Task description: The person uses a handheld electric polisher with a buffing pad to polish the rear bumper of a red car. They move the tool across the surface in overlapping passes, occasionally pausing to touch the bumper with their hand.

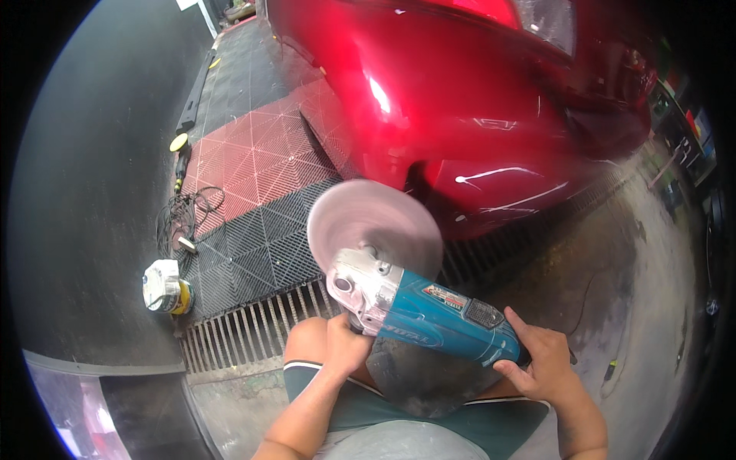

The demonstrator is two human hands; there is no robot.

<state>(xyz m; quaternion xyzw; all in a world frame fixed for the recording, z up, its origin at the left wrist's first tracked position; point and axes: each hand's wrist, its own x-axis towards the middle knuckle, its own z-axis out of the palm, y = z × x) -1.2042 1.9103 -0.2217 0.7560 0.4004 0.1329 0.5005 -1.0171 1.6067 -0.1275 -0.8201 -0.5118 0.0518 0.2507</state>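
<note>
A teal angle polisher [441,316] with a silver metal head lies across the middle of the view, in front of my body. My left hand [346,346] is closed beside the metal head, apparently round a side grip that is mostly hidden. At the back end, my right hand [546,362] wraps round the rear handle. The broad pale pink disc pad [337,222] is fixed to the polisher's head and looks streaked in rings. Beyond it stands a glossy red car body [460,100], close to the pad; I cannot tell whether they touch.
Red and black floor tiles [245,153] lie left of the car. On them are a smaller tool with a yellow pad [179,143] and a coiled black cable [178,215]. A white-topped tub [161,286] stands near the metal drain grate [238,333]. A dark wall [84,192] runs along the left.
</note>
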